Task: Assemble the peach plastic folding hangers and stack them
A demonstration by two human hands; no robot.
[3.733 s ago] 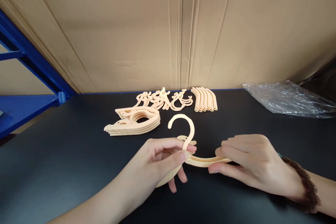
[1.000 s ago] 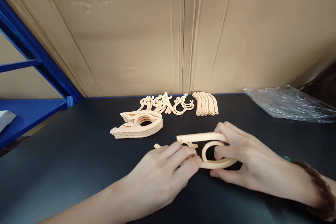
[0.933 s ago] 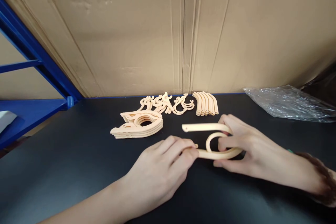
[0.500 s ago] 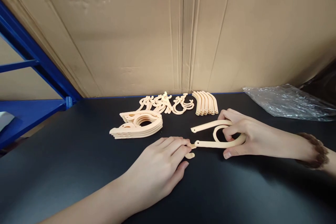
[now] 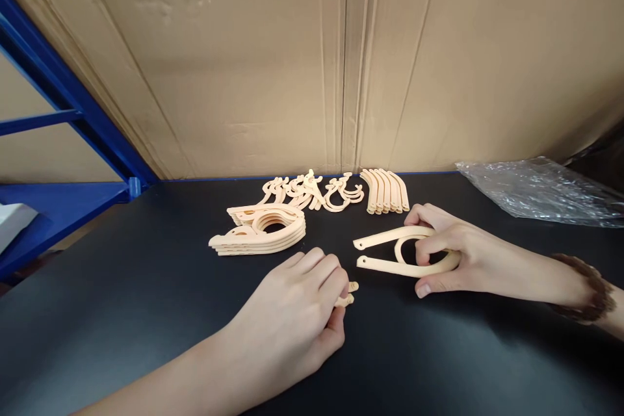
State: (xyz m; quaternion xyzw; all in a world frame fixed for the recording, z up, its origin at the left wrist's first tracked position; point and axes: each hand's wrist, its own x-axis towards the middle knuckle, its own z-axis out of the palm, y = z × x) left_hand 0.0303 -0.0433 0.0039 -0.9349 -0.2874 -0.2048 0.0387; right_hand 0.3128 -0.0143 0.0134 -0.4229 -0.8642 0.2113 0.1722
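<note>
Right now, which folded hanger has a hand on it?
The folded hanger held in the right hand, apart from the stack to its left.

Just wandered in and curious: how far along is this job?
The stack of folded hangers looks finished. The right hand holds another folded hanger; the left hand has small pieces at its fingertips, partly hidden. Loose hooks and the row of curved arms lie apart, so those seem left.

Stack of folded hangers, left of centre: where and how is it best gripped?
I'd grip the stack at its rounded right end, coming from above and the right: thumb outside the curve, fingers in the round opening, since that loop should let a pinch span the layers.
</note>
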